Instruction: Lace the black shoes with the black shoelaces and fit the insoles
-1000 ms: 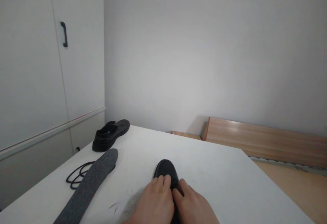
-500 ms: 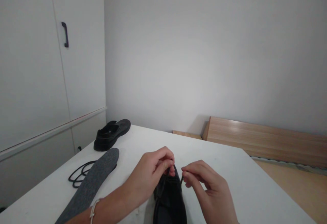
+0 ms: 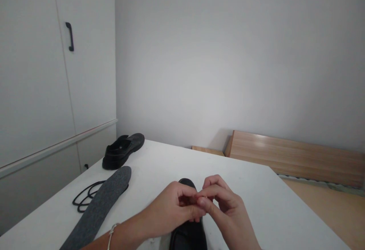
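Observation:
A black shoe [image 3: 188, 236] lies on the white table [image 3: 251, 196] right in front of me, its toe pointing away. Both my hands hover just above its lacing area. My left hand [image 3: 173, 208] is closed in a pinch, fingertips meeting those of my right hand [image 3: 221, 206], which is pinched too. What the fingers grip is hidden; it may be the shoe's lace. A thin bracelet circles my left wrist.
A grey insole [image 3: 98, 206] lies to the left, with a loose black lace [image 3: 85, 198] coiled beside it. A second black shoe [image 3: 122, 151] sits at the table's far left corner. White cupboards [image 3: 42, 82] stand left; wooden boards [image 3: 291, 156] lean against the far wall.
My hands rose from the shoe, pulling apart half a second ago, and have now come together, fingertips touching above the shoe.

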The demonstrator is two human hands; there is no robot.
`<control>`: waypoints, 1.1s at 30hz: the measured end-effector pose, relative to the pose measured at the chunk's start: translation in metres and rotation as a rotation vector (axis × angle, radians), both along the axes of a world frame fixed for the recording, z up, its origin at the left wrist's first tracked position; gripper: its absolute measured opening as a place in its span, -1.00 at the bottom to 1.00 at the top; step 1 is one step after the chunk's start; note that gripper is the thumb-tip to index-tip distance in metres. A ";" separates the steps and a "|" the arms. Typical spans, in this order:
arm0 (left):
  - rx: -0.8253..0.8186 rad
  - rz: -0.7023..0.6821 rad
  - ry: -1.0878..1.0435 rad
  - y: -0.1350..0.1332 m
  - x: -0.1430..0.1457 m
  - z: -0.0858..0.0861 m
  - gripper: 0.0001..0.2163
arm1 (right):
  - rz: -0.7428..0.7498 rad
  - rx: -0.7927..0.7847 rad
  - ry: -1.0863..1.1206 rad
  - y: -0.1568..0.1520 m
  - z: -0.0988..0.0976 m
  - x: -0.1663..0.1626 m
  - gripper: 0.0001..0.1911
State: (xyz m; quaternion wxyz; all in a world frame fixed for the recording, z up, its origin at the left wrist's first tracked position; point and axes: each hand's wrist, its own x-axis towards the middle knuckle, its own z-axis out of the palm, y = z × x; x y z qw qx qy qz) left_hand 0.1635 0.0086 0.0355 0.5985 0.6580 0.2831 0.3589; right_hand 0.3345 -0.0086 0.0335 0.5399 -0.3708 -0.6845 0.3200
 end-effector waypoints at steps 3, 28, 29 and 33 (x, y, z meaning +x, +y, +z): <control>-0.018 -0.023 0.025 -0.002 -0.004 0.005 -0.78 | -0.027 -0.041 0.021 0.002 -0.006 0.002 -0.73; 0.743 0.411 0.036 -0.012 -0.028 -0.044 -0.83 | -0.140 -0.236 0.017 -0.002 -0.048 0.025 -0.66; 0.595 0.425 0.017 -0.013 -0.032 -0.052 -0.86 | -0.186 -0.228 0.004 -0.004 -0.053 0.032 -0.65; 0.166 0.425 -0.085 -0.018 -0.042 -0.076 -0.88 | -0.257 -0.199 -0.028 -0.008 -0.070 0.059 -0.67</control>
